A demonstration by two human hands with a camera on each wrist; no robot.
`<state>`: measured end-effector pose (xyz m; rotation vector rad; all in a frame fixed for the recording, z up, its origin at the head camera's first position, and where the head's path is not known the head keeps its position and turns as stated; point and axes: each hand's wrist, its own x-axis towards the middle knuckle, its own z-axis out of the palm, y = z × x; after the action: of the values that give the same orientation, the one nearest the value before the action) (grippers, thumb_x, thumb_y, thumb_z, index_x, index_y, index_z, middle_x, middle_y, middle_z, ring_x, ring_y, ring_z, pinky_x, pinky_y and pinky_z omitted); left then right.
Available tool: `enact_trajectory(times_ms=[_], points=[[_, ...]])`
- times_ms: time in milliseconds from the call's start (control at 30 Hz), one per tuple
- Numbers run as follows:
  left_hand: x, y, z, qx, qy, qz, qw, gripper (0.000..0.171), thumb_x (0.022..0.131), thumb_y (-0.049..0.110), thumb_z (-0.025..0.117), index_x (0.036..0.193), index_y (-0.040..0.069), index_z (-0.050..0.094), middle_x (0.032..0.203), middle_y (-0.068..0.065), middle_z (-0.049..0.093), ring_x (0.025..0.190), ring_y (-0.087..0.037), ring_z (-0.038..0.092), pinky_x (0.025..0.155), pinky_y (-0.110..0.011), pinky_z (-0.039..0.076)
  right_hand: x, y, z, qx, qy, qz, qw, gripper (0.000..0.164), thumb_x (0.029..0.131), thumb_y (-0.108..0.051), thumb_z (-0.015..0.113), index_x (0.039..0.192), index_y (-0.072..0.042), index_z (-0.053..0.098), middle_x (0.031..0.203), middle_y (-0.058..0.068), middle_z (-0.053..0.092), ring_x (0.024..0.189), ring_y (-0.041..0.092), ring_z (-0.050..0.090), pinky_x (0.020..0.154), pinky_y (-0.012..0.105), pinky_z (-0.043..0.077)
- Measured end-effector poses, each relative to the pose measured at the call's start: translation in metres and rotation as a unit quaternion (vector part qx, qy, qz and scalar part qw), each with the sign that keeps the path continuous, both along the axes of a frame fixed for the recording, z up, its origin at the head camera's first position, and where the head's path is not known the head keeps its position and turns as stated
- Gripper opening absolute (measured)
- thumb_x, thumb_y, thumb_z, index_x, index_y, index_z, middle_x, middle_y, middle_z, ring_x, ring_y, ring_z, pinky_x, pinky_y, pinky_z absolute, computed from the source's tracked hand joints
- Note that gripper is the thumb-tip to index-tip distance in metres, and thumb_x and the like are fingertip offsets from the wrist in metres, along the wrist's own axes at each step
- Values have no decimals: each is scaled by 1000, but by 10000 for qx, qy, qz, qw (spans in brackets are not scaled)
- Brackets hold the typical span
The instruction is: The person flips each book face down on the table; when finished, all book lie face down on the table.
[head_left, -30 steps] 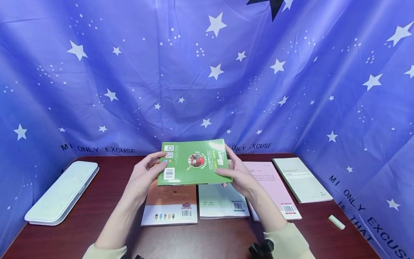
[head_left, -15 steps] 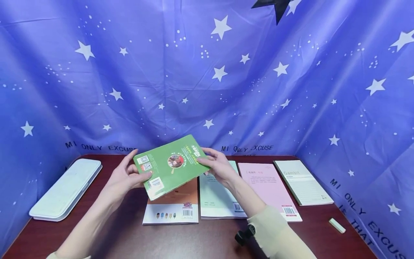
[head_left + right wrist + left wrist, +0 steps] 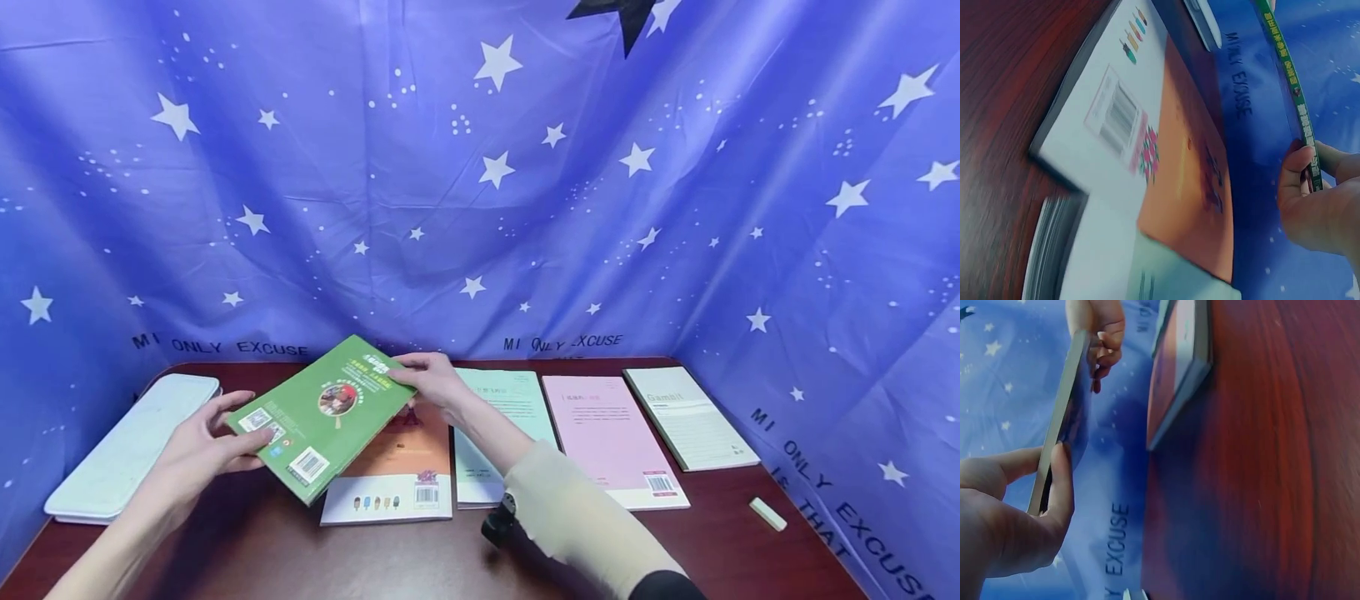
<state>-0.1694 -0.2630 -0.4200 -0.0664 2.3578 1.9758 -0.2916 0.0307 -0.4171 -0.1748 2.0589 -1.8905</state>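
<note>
A green book (image 3: 300, 429) is held slantwise above the table, its back cover with barcode and round picture facing up. My left hand (image 3: 191, 450) pinches its lower left end, thumb on the cover and fingers beneath. At the opposite end, my right hand (image 3: 435, 383) grips the upper right corner. The left wrist view shows the book edge-on between my left thumb and fingers, well off the tabletop. Its green spine (image 3: 1294, 81) faces the right wrist camera. Under and to the right of it lies an orange and white book (image 3: 386, 500), partly covered in the head view.
A mint green book (image 3: 510, 400), a pink book (image 3: 600, 417) and a cream notebook (image 3: 697, 417) lie in a row to the right. A white case (image 3: 135, 450) lies at the left, a small pale eraser (image 3: 768, 514) at the right. Starry blue cloth (image 3: 420, 167) hangs behind.
Both hands have carried the green book leftward from above the middle books, turning it to a slant. It now hangs between the white case and the orange and white book.
</note>
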Motion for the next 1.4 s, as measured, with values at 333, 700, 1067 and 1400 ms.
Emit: enact_trajectory(times_ms=[333,700,1067,1400], points=[[9,-32,-12,-738,-218,-239,9967,73,99,6,65,154,-12,21,97,5,62,79,-4,70,72,-27,65,-1,-42,-3,464,163,194,9986,46,84,-4,80,129,-7,71,100,10,79,55,12,60,55,26,53],[10,-51,-18,-1645,-821,-375,9822,78,102,13,62,151,-22,13,109,-15,62,78,-5,69,73,-29,66,-1,-88,-17,2097,1167,463,9697,70,72,-10,93,137,-17,68,140,1,67,105,9,64,86,19,55],[10,-48,-32,-2195,-973,-419,9698,76,98,14,68,146,-23,23,104,-19,62,75,-9,69,68,-30,65,-4,-98,-28,3281,1958,1093,9177,89,68,-21,98,147,-17,57,151,-5,58,139,7,52,111,16,46],[10,-53,-48,-2839,-1071,-542,9513,79,93,20,76,141,-24,30,99,-16,64,79,-13,64,65,-29,64,-7,-100,-41,3661,2405,1361,8886,88,70,-32,96,148,-18,57,151,-3,58,142,6,50,112,14,45]])
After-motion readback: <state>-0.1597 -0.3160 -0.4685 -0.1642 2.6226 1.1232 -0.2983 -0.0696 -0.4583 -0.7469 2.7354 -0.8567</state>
